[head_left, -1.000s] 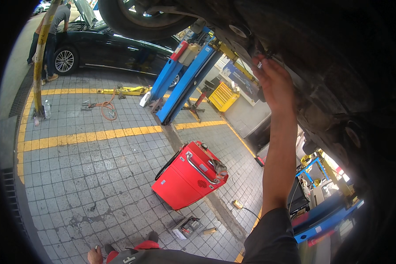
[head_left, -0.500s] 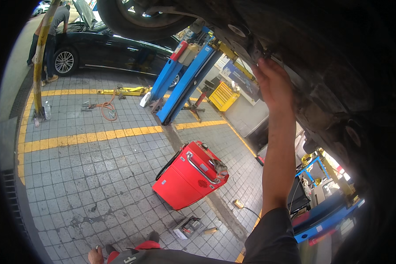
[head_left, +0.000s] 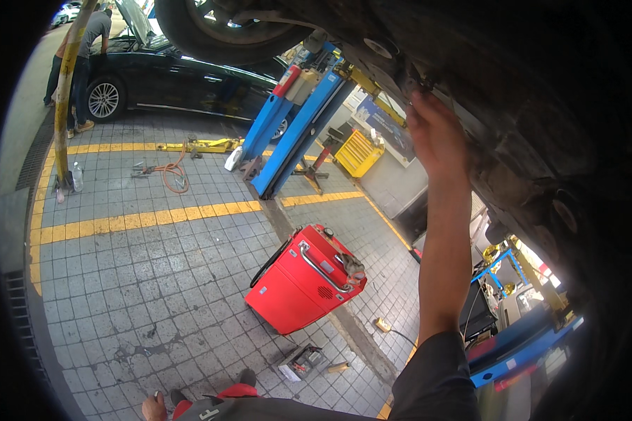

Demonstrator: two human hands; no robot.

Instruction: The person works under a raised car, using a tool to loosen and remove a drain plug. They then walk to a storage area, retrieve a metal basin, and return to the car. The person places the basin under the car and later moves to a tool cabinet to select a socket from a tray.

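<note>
My right arm is raised, and my right hand reaches up to the dark underside of a lifted car. Its fingers are bent together at a small dark fitting beside a round bushing. What lies between the fingertips is hidden. Low at the left, my left hand hangs beside my leg, cut off by the picture's lower edge. Its fingers are curled, with a small pale tip showing at the top; I cannot make out what it is.
A red wheeled machine stands on the tiled floor, with an open toolbox nearer me. Beyond are a blue lift post, an orange hose and a black car. Someone leans into its engine bay. A tyre hangs overhead.
The view has shifted very slightly. My right hand stays at the same fitting, with its fingers a little turned. My left hand is almost unmoved.
</note>
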